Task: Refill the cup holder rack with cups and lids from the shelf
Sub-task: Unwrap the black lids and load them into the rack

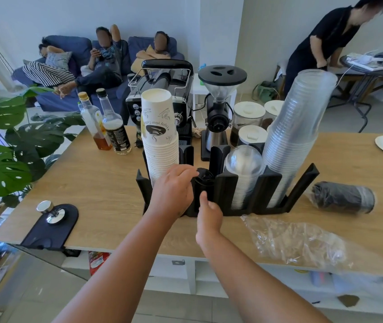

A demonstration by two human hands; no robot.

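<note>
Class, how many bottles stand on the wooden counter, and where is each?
2. The amber-liquid bottle stands left of the espresso machine; the black-capped bottle stands between it and the machine. More could hide behind the paper cup stack.

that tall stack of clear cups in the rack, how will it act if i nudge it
The clear cup stack probably tips easily: it rises far above the rack walls and looks tilted. It likely feels light, being thin see-through plastic. Nested cups may slide apart if lifted from the top.
</note>
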